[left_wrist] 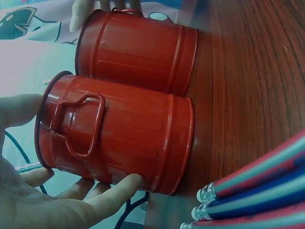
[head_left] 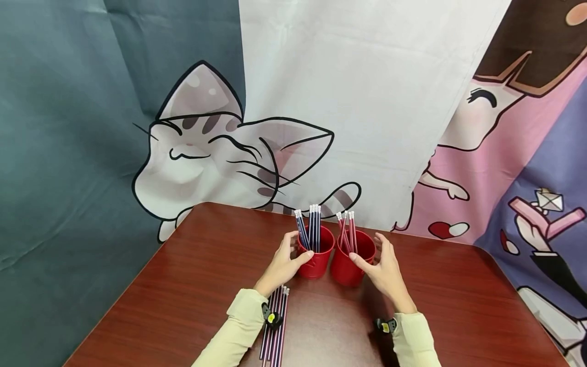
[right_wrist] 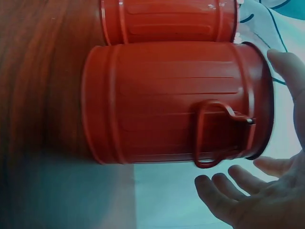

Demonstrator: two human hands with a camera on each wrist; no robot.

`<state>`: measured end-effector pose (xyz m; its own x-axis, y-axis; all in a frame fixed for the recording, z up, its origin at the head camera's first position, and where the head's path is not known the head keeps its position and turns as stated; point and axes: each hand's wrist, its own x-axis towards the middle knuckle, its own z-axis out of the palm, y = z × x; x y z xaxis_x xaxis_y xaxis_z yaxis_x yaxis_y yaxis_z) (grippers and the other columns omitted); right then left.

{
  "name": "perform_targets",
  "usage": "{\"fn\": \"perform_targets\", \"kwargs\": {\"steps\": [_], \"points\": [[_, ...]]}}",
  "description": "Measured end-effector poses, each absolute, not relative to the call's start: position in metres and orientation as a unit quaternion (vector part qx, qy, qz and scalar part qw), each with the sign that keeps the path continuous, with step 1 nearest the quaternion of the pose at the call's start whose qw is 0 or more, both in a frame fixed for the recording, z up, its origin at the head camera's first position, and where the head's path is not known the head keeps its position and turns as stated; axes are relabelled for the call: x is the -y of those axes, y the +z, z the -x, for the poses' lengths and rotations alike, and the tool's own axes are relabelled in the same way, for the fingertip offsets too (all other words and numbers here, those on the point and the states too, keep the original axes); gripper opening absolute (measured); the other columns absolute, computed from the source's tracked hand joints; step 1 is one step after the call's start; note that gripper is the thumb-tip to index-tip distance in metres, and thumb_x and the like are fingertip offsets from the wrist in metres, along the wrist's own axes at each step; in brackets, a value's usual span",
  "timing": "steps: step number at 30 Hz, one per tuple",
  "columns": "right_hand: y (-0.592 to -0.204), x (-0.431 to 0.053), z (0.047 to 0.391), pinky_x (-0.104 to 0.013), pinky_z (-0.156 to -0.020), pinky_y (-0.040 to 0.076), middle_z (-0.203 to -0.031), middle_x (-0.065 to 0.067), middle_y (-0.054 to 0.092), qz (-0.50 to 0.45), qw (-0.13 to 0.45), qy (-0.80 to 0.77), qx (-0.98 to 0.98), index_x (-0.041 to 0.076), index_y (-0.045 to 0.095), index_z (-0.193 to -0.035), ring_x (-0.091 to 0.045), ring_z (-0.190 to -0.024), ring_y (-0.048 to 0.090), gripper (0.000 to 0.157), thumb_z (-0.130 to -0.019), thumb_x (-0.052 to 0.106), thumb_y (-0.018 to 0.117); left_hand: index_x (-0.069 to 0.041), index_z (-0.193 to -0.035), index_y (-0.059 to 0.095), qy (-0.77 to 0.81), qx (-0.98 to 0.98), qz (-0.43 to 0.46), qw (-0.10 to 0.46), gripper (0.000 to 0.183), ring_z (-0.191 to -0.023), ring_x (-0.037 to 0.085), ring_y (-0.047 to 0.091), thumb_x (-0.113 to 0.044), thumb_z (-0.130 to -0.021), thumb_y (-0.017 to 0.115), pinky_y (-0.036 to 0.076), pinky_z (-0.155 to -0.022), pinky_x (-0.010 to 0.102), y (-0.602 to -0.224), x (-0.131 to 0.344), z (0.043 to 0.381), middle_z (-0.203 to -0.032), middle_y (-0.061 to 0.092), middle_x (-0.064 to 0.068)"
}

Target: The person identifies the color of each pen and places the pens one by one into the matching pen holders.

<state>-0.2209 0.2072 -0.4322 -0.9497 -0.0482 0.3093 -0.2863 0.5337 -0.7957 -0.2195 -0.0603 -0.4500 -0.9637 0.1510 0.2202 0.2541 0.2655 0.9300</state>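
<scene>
Two small red metal buckets stand upright side by side. The left bucket [head_left: 315,265] holds dark blue pencils [head_left: 315,227]; the right bucket [head_left: 347,270] holds red-and-white pencils [head_left: 352,229]. My left hand [head_left: 283,262] grips the left bucket, thumb at its rim and fingers along its side, beside the wire handle [left_wrist: 97,126]. At the right bucket, my right hand [head_left: 382,267] is spread around the upper part. Its thumb is by the rim, and its fingers [right_wrist: 217,195] stand a little apart from the wall near the handle [right_wrist: 200,133].
More striped pencils [head_left: 275,331] lie in a row on the brown wooden table [head_left: 183,295], beneath the left forearm. Behind the table's back edge hangs a cartoon cloth [head_left: 367,102] with a cat drawn on it.
</scene>
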Motion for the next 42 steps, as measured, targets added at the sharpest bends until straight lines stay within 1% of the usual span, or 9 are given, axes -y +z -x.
{"fn": "perform_targets", "kwargs": {"steps": [4, 11, 16, 20, 26, 30, 33, 37, 42], "points": [[-0.438, -0.209, 0.223, -0.047, -0.085, 0.049, -0.135, -0.015, 0.037, -0.1, 0.112, 0.473, 0.868, 0.012, 0.023, -0.141, -0.035, -0.107, 0.052, 0.084, -0.077, 0.038, 0.071, -0.017, -0.134, 0.031, -0.593, 0.794, 0.125, 0.04, 0.061, -0.115, 0.031, 0.046, -0.036, -0.085, 0.062, 0.042, -0.094, 0.048, -0.449, 0.059, 0.219, -0.129, 0.045, 0.013], [-0.447, -0.21, 0.226, -0.047, -0.085, 0.049, -0.134, -0.016, 0.039, -0.117, 0.085, 0.497, 0.855, 0.012, 0.021, -0.142, -0.04, -0.111, 0.05, 0.083, -0.079, 0.035, 0.07, -0.016, -0.136, 0.026, -0.563, 0.819, 0.105, 0.027, 0.069, -0.108, 0.028, 0.048, -0.041, -0.083, 0.063, 0.045, -0.087, 0.044, -0.442, 0.064, 0.214, -0.12, 0.049, 0.013], [-0.448, -0.208, 0.228, -0.038, -0.084, 0.05, -0.131, -0.013, 0.042, -0.119, 0.084, 0.518, 0.843, 0.017, 0.022, -0.141, -0.036, -0.108, 0.054, 0.079, -0.08, 0.032, 0.07, -0.01, -0.135, 0.027, -0.542, 0.835, 0.088, 0.012, 0.073, -0.107, 0.029, 0.051, -0.042, -0.081, 0.065, 0.046, -0.086, 0.043, -0.437, 0.07, 0.205, -0.116, 0.05, 0.016], [-0.448, -0.208, 0.228, -0.031, -0.082, 0.049, -0.129, -0.012, 0.044, -0.117, 0.077, 0.521, 0.842, 0.019, 0.021, -0.14, -0.032, -0.106, 0.055, 0.079, -0.08, 0.032, 0.07, -0.003, -0.123, 0.039, -0.499, 0.86, 0.108, 0.014, 0.054, -0.092, 0.024, 0.056, -0.028, -0.083, 0.066, 0.048, -0.077, 0.037, -0.437, 0.077, 0.192, -0.103, 0.052, 0.016], [-0.45, -0.208, 0.227, -0.036, -0.086, 0.048, -0.131, -0.015, 0.042, -0.116, 0.074, 0.518, 0.845, 0.017, 0.02, -0.14, -0.034, -0.109, 0.051, 0.079, -0.081, 0.033, 0.069, -0.002, -0.094, 0.053, -0.421, 0.889, 0.181, -0.003, 0.02, -0.074, 0.014, 0.054, -0.005, -0.078, 0.064, 0.045, -0.064, 0.025, -0.44, 0.085, 0.168, -0.082, 0.054, 0.008], [-0.452, -0.208, 0.227, -0.038, -0.086, 0.048, -0.13, -0.014, 0.042, -0.117, 0.073, 0.519, 0.843, 0.017, 0.02, -0.14, -0.033, -0.109, 0.051, 0.079, -0.081, 0.033, 0.069, -0.002, -0.087, 0.055, -0.396, 0.889, 0.228, -0.008, 0.016, -0.066, 0.007, 0.05, 0.002, -0.074, 0.063, 0.042, -0.06, 0.02, -0.441, 0.089, 0.153, -0.071, 0.053, 0.002], [-0.454, -0.209, 0.228, -0.033, -0.085, 0.048, -0.129, -0.012, 0.043, -0.116, 0.074, 0.519, 0.844, 0.017, 0.02, -0.14, -0.03, -0.108, 0.052, 0.079, -0.08, 0.033, 0.069, -0.002, -0.086, 0.055, -0.393, 0.885, 0.248, -0.018, 0.017, -0.062, 0.002, 0.048, 0.003, -0.073, 0.064, 0.042, -0.058, 0.018, -0.443, 0.091, 0.145, -0.067, 0.052, -0.002], [-0.455, -0.21, 0.229, -0.026, -0.083, 0.047, -0.129, -0.012, 0.043, -0.115, 0.074, 0.521, 0.842, 0.018, 0.021, -0.14, -0.03, -0.107, 0.052, 0.078, -0.08, 0.033, 0.07, -0.004, -0.081, 0.055, -0.374, 0.893, 0.247, -0.028, 0.014, -0.059, -0.002, 0.046, -0.002, -0.074, 0.067, 0.041, -0.056, 0.016, -0.449, 0.09, 0.143, -0.065, 0.049, -0.008], [-0.454, -0.211, 0.23, -0.033, -0.084, 0.048, -0.128, -0.013, 0.042, -0.115, 0.073, 0.519, 0.844, 0.016, 0.02, -0.14, -0.032, -0.108, 0.051, 0.078, -0.081, 0.033, 0.069, -0.009, -0.071, 0.052, -0.333, 0.912, 0.239, -0.021, 0.018, -0.058, 0.001, 0.042, -0.011, -0.073, 0.069, 0.037, -0.054, 0.016, -0.449, 0.088, 0.141, -0.064, 0.044, -0.009]]}}
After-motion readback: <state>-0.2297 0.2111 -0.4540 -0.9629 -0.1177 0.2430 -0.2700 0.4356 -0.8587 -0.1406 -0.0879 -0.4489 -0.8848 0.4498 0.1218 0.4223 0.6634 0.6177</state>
